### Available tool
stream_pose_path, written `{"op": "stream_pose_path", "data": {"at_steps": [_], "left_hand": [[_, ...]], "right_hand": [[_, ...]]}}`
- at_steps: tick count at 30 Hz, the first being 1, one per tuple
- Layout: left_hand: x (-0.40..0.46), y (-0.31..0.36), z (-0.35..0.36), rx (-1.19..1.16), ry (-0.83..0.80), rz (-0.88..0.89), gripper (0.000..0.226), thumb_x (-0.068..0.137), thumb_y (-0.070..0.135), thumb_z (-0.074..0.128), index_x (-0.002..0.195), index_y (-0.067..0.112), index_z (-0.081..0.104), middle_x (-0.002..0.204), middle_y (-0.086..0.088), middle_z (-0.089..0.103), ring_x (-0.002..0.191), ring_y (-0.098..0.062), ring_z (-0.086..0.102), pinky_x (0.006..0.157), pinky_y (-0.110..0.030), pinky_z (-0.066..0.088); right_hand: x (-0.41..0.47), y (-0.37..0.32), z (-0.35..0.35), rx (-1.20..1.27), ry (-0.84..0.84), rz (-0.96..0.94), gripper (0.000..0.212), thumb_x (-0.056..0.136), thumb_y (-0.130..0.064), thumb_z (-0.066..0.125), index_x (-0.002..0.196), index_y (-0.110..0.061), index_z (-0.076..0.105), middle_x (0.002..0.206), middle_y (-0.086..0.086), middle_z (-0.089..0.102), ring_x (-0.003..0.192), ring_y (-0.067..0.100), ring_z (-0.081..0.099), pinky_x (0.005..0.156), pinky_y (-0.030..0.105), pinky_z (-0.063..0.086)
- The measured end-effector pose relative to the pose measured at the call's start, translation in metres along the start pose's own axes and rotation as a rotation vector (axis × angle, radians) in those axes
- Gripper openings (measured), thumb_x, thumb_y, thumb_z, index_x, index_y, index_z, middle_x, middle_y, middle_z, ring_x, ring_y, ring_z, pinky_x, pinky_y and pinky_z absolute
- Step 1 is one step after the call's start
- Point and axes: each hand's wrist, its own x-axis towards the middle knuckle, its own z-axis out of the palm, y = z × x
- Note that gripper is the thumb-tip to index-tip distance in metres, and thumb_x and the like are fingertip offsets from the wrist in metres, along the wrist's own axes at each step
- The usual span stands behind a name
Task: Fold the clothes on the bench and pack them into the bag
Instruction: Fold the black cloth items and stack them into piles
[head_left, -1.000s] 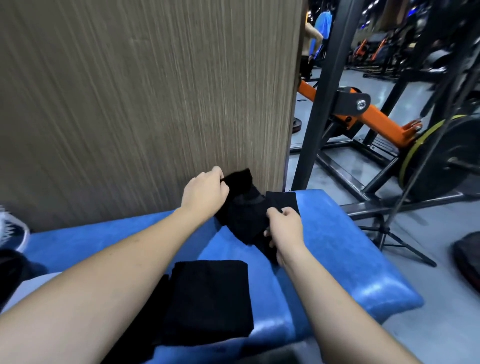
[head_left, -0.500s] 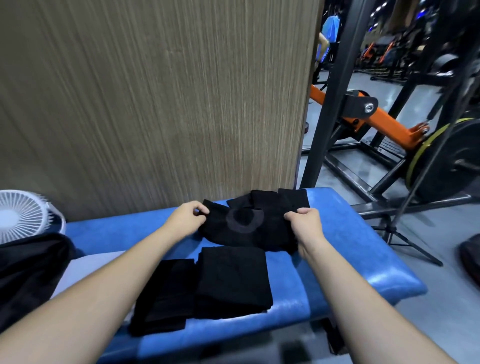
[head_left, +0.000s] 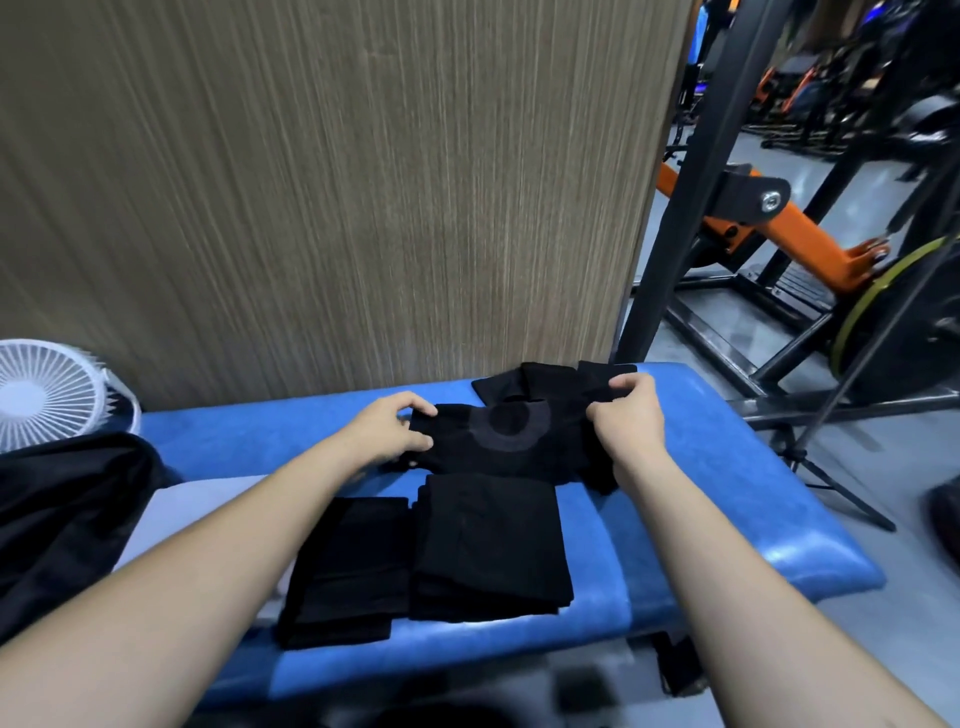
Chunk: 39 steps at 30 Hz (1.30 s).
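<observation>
Garment in hand: a black piece (head_left: 511, 441) with a grey ring printed on it, spread at the far side of the blue bench (head_left: 727, 483), close to the wood-grain panel (head_left: 332, 182)
Its lie: long axis runs left to right along the bench, stretched between the two hands; the ring faces up; black flaps stick out past its far edge toward the panel
Left hand (head_left: 392, 431): fingers curled, pinching the garment's left edge
Right hand (head_left: 626, 415): fingers curled round the right edge, thumb on top, gripping the cloth
Done so far: two folded black stacks lie side by side on the near side of the bench, the larger stack (head_left: 491, 545) just beside the smaller stack (head_left: 345, 566), edges touching or nearly so
Left to do: I'd judge this piece is only laid out, not yet folded; nothing looks packed
Bag: the dark fabric heap (head_left: 62, 514) at the left is probably it, though I cannot tell for sure
Nearby: a white fan (head_left: 49, 392) behind that heap, gym frames (head_left: 779, 218) off to the right
</observation>
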Motion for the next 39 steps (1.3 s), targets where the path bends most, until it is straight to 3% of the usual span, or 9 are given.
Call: {"op": "stream_pose_path", "data": {"at_steps": [6,9,12,18,23,25,30,34,39], "left_hand": [[-0.008,0.0,0.0,-0.192,0.002,-0.024,0.026,0.089,0.007,0.066,0.112,0.021,0.064,0.095,-0.007,0.073,0.065,-0.016,0.067,0.062,-0.026,0.05],[-0.011,0.0,0.002,-0.238,0.055,-0.012,0.022,0.095,0.005,0.057,0.113,0.015,0.062,0.092,-0.009,0.067,0.061,-0.017,0.065,0.057,-0.026,0.05],[-0.011,-0.002,0.004,-0.279,0.059,-0.009,0.022,0.097,0.003,0.051,0.115,0.01,0.061,0.09,-0.014,0.065,0.064,-0.025,0.064,0.059,-0.032,0.049],[-0.011,-0.003,0.005,-0.321,0.052,0.01,0.02,0.102,0.009,0.047,0.114,0.007,0.062,0.09,-0.021,0.065,0.056,-0.02,0.064,0.05,-0.025,0.05],[-0.01,-0.002,0.006,-0.355,0.017,0.018,0.036,0.106,0.032,0.038,0.101,0.008,0.065,0.082,-0.01,0.064,0.058,-0.014,0.059,0.056,-0.027,0.047],[-0.009,-0.001,0.007,-0.302,0.04,0.009,0.033,0.103,0.033,0.046,0.099,0.007,0.067,0.079,-0.006,0.065,0.059,-0.014,0.058,0.059,-0.028,0.047],[-0.003,-0.001,0.011,-0.221,0.107,-0.044,0.015,0.088,0.013,0.069,0.101,0.007,0.064,0.092,-0.013,0.073,0.078,-0.023,0.068,0.068,-0.033,0.052],[-0.002,0.0,0.012,-0.269,0.121,-0.05,0.014,0.087,0.011,0.07,0.099,0.01,0.062,0.089,-0.01,0.072,0.078,-0.023,0.07,0.076,-0.037,0.055],[-0.005,0.001,0.012,-0.292,0.103,-0.064,0.009,0.092,0.015,0.064,0.097,0.009,0.06,0.084,-0.01,0.067,0.072,-0.021,0.063,0.06,-0.03,0.049]], "right_hand": [[-0.015,-0.023,0.017,0.182,-0.075,-0.112,0.038,0.079,-0.006,0.062,0.107,-0.03,0.05,0.106,0.007,0.061,0.091,0.026,0.064,0.08,0.042,0.055],[-0.026,-0.032,0.034,0.185,-0.147,-0.198,0.038,0.078,-0.008,0.063,0.103,-0.032,0.05,0.104,0.009,0.062,0.091,0.028,0.066,0.08,0.045,0.057],[-0.035,-0.038,0.053,0.117,-0.221,-0.28,0.036,0.083,-0.006,0.064,0.11,-0.026,0.051,0.092,0.001,0.057,0.078,0.018,0.06,0.075,0.039,0.054],[-0.05,-0.04,0.093,-0.025,-0.358,-0.348,0.034,0.084,-0.005,0.065,0.111,-0.022,0.053,0.088,-0.005,0.053,0.08,0.014,0.054,0.068,0.028,0.045],[-0.058,-0.039,0.112,-0.113,-0.521,-0.239,0.041,0.085,-0.028,0.067,0.118,-0.023,0.044,0.088,-0.001,0.063,0.086,0.022,0.067,0.08,0.043,0.054],[-0.059,-0.037,0.115,-0.146,-0.581,-0.204,0.042,0.084,-0.033,0.063,0.119,-0.025,0.042,0.095,0.003,0.066,0.086,0.022,0.065,0.081,0.044,0.055],[-0.053,-0.039,0.104,-0.108,-0.492,-0.187,0.024,0.086,-0.012,0.053,0.106,-0.024,0.054,0.086,0.003,0.068,0.084,0.028,0.073,0.077,0.045,0.058],[-0.038,-0.034,0.077,-0.262,-0.297,-0.3,0.02,0.085,-0.006,0.05,0.098,-0.019,0.059,0.103,0.002,0.064,0.09,0.021,0.062,0.076,0.032,0.049],[-0.027,-0.018,0.06,-0.522,-0.337,-0.288,0.019,0.085,-0.018,0.062,0.099,-0.023,0.051,0.107,0.006,0.062,0.091,0.024,0.061,0.072,0.034,0.049]]}}
